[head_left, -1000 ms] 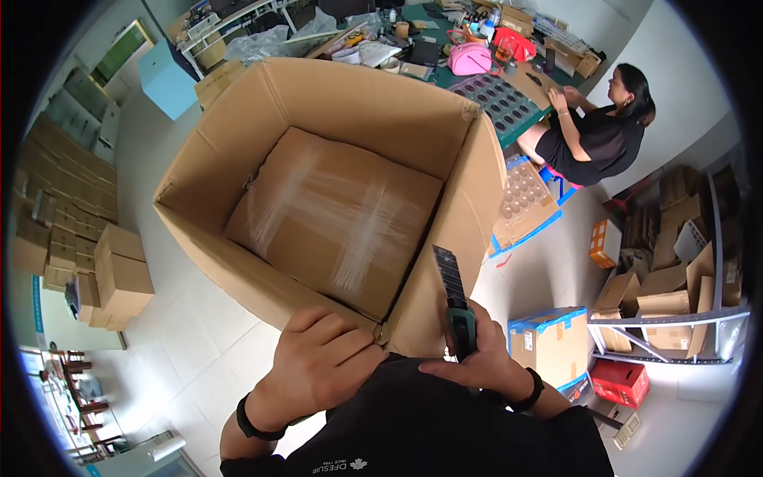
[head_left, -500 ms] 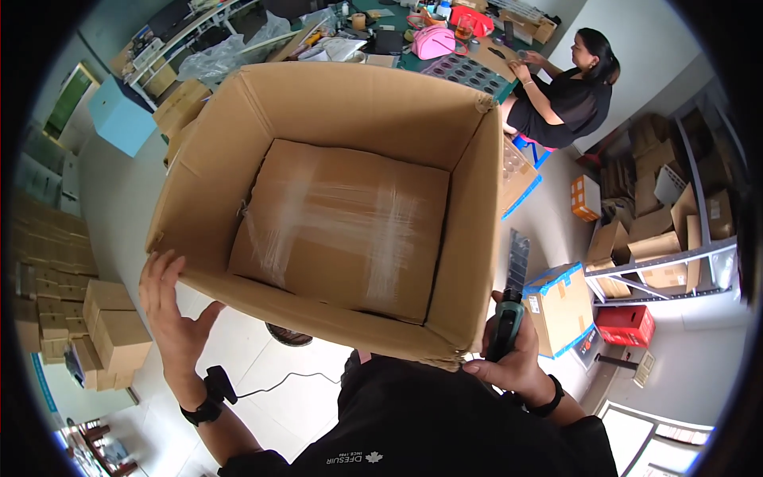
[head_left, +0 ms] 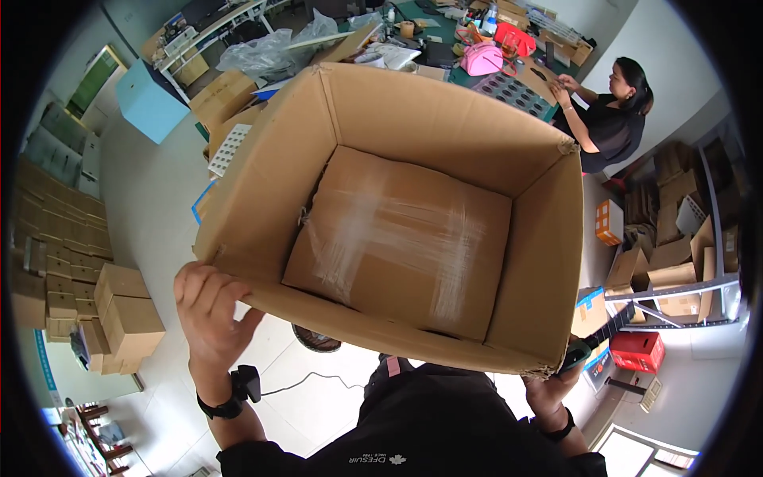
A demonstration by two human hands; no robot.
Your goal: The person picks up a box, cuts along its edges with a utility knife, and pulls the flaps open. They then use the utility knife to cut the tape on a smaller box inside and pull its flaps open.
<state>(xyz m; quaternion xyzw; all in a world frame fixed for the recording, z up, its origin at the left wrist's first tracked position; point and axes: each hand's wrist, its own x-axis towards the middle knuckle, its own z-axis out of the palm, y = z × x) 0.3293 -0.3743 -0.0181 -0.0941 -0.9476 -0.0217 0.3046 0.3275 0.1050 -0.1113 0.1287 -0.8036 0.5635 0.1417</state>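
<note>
A large open cardboard box (head_left: 381, 318) is held up in front of me, its mouth facing me and its near side dipping to the right. Clear tape (head_left: 405, 230) crosses the flat bottom inside. My left hand (head_left: 211, 318) grips the box at its near left corner, fingers bent over the edge. At the near right corner, my right hand (head_left: 552, 389) is closed round a box cutter (head_left: 579, 353) with a dark green handle, and it also supports the box there. The cutter's dark blade points up and right, away from the box. The right fingers are partly hidden.
A person in black (head_left: 616, 127) sits at a green table (head_left: 453, 79) with a pink bag (head_left: 482, 59) and loose items. Metal shelves (head_left: 715, 215) with cartons stand right, above a red box (head_left: 637, 351). Stacked cartons (head_left: 127, 310) stand left. A basket (head_left: 316, 339) is below.
The box has moved right and turned clockwise, and both hands have gone with it. The cutter's blade has swung from pointing up to pointing up and right. The surroundings have shifted in view.
</note>
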